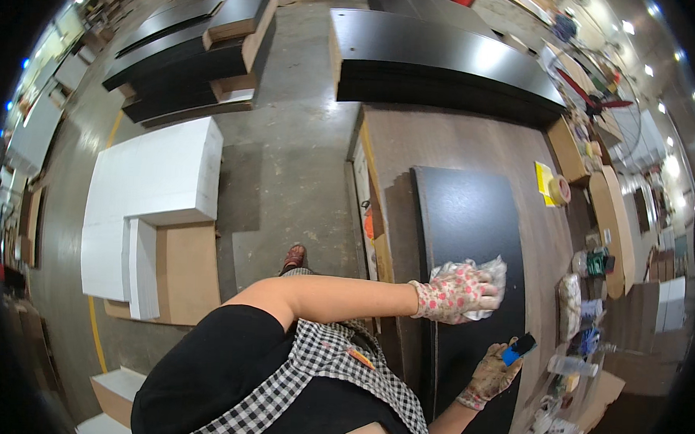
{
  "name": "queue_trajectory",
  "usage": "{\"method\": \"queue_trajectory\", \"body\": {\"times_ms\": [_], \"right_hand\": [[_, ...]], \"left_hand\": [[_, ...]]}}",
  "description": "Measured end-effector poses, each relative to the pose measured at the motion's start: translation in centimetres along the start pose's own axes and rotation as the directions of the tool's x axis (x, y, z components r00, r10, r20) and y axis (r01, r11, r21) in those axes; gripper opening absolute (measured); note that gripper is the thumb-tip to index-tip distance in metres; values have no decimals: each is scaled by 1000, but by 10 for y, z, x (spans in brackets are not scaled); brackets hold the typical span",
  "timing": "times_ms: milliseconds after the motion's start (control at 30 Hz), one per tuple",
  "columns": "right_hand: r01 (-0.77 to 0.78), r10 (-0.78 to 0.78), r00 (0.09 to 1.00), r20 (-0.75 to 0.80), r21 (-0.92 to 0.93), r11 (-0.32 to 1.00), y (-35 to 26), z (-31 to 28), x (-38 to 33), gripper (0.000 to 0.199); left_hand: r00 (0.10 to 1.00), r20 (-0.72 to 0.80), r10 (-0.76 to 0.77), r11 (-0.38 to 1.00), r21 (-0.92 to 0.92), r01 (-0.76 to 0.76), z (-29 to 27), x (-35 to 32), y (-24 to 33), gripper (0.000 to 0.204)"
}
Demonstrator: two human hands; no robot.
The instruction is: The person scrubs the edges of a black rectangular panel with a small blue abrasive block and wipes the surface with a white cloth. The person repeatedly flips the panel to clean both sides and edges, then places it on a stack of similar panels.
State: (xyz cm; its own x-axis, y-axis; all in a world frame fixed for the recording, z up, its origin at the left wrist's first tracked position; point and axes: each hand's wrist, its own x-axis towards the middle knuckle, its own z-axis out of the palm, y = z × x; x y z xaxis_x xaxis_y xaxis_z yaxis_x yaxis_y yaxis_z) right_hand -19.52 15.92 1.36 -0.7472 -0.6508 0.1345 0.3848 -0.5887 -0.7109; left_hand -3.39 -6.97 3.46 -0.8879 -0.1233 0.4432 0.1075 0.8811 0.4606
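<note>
A black panel (470,214) lies lengthwise on the brown workbench (404,135). My left hand (458,293), in a white glove with pink dots, is closed over a crumpled white wipe (495,274) and presses it on the panel. Nearer to me, at the panel's right edge, my right hand (489,379) wears a stained, patterned glove. Its fingers are closed on a small blue and black tool (519,348), whose exact kind I cannot make out.
Along the bench's right side stand a tape roll (560,190), a yellow paper (545,182), a dark green jar (593,263) and a clear bottle (573,366). Black panels (445,56) are stacked beyond the bench. White boards (154,172) are stacked at left. A fan (594,102) stands far right.
</note>
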Motion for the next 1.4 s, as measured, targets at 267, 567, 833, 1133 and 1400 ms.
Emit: {"method": "queue_trajectory", "body": {"times_ms": [267, 567, 833, 1133, 1400], "right_hand": [[55, -112, 958, -264, -213, 976, -35, -33, -59, 44], [107, -260, 964, -57, -810, 577, 11, 47, 13, 32], [633, 139, 755, 640, -768, 96, 113, 175, 152, 38], [772, 613, 537, 580, -630, -81, 178, 225, 186, 30], [811, 615, 438, 656, -584, 44, 170, 226, 183, 21]], "left_hand": [[943, -139, -304, 850, 408, 334, -30, -42, -145, 51], [561, -462, -687, 726, -414, 549, -171, -87, -218, 22], [461, 364, -809, 277, -456, 846, -181, -108, -149, 25], [437, 490, -754, 238, -417, 877, -180, -118, -175, 29], [482, 531, -697, 265, -434, 861, -203, -90, -185, 25]]}}
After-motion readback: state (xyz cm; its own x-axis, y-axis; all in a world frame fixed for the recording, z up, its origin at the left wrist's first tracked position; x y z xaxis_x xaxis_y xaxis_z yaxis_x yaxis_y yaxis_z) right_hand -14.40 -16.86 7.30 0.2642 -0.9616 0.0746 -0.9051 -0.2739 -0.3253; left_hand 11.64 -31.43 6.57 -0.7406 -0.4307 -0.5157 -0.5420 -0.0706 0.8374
